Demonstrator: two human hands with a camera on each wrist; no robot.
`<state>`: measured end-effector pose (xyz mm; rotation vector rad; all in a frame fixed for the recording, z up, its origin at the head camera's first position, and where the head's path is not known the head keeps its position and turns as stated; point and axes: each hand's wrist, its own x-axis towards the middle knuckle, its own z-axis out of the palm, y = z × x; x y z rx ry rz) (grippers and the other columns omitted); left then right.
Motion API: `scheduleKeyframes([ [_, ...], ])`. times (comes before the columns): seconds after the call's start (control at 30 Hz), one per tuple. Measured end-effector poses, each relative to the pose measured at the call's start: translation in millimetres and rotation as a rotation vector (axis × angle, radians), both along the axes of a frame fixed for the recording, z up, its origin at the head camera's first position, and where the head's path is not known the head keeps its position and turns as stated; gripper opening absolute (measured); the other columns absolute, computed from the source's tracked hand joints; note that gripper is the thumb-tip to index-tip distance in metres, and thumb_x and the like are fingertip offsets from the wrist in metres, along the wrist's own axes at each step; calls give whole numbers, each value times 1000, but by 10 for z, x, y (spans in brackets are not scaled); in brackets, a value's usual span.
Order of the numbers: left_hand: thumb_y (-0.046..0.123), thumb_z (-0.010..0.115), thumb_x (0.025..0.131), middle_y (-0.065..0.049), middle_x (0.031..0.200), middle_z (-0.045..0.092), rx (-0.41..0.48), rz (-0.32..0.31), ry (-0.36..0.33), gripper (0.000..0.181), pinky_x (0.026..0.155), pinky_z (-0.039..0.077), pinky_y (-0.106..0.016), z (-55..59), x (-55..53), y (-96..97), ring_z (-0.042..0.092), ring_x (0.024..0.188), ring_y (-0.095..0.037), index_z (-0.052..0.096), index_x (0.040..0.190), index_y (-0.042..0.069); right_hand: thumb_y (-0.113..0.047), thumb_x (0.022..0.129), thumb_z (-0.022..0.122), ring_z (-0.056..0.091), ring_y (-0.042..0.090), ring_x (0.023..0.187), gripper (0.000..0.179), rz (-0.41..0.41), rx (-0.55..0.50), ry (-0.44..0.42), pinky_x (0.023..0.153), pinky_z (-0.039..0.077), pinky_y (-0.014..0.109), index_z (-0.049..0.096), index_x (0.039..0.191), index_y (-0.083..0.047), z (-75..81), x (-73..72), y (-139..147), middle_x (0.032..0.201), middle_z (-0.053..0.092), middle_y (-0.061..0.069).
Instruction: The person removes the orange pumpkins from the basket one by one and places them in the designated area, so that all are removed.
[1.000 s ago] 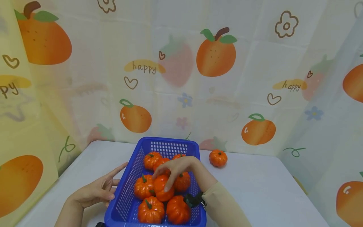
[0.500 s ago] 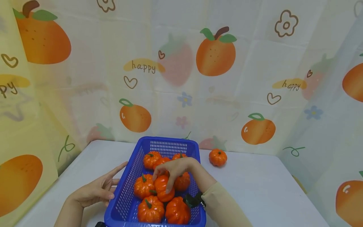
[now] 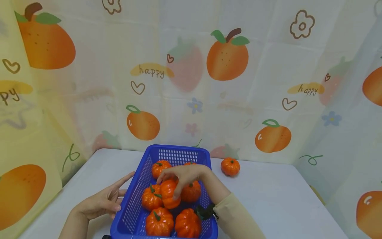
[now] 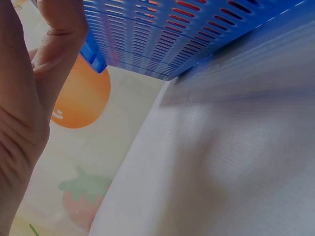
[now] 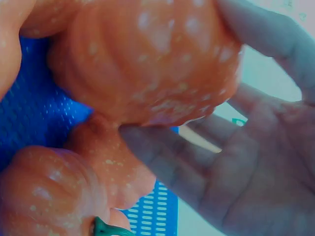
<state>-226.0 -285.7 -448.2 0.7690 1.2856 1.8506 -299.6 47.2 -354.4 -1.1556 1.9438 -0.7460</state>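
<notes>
Inside a blue plastic basket [image 3: 161, 149] lie several small orange pumpkins with green stems. My right hand [image 3: 186, 174] reaches in from the right and grips one pumpkin [image 3: 169, 196], turned on its side, thumb on the near side and fingers over the far side. The right wrist view shows this pumpkin [image 5: 152, 59] between thumb and fingers, with other pumpkins [image 5: 54, 191] below it. At the basket's left side rests my left hand [image 3: 102, 200], index finger extended along the wall and thumb near the rim. The left wrist view shows its fingers beside the slotted wall [image 4: 162, 39].
One more pumpkin [image 3: 230, 167] sits on the white table [image 3: 262, 199], to the right of the basket's far end. Behind the table hangs a fruit-printed curtain [image 3: 179, 109]. A dark wrist strap [image 3: 204, 212] overlaps the basket's right side.
The gripped pumpkin has shifted slightly left and away from me with my right hand, tilting a little. My left hand and the basket have stayed in place.
</notes>
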Motion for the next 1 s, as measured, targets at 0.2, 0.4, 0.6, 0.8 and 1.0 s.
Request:
scheduleKeyframes([
  [0.2, -2, 48, 95, -17, 146, 51, 1, -20, 9, 92, 74, 62, -28, -30, -26, -10, 68, 112, -24, -4, 157, 42, -12, 75, 79, 47, 0, 127, 70, -30, -40, 41, 111, 38, 20, 52, 140, -16, 56, 22, 5, 147, 52, 8],
  [0.4, -4, 44, 96, -16, 149, 48, 37, -65, 3, 90, 75, 62, -28, -68, -59, -21, 66, 115, -24, -5, 156, 41, -15, 76, 79, 46, 2, 127, 71, -50, -97, 64, 108, 40, 21, 52, 141, -14, 125, 7, 49, 148, 51, 5],
  [0.6, -5, 42, 96, -16, 151, 47, 46, -74, -9, 89, 77, 62, -28, -66, -61, -29, 63, 121, -27, -4, 156, 42, -16, 75, 79, 47, 11, 131, 72, -115, -111, 93, 104, 46, 22, 52, 142, -16, 235, -36, 120, 151, 48, 1],
  [0.8, -4, 45, 95, -16, 150, 48, 33, -49, -3, 90, 76, 62, -27, -44, -27, -18, 65, 119, -26, -3, 157, 42, -10, 76, 78, 50, 13, 128, 73, -139, -204, 66, 104, 50, 27, 48, 142, -10, 319, -87, 228, 146, 51, 3],
  [1.0, -4, 43, 96, -15, 151, 47, 39, -68, -9, 88, 77, 61, -28, -46, -45, -20, 63, 121, -26, -3, 156, 42, -7, 76, 77, 48, 17, 132, 73, -173, -263, 42, 103, 51, 31, 45, 142, -10, 353, -157, 367, 145, 49, 8],
])
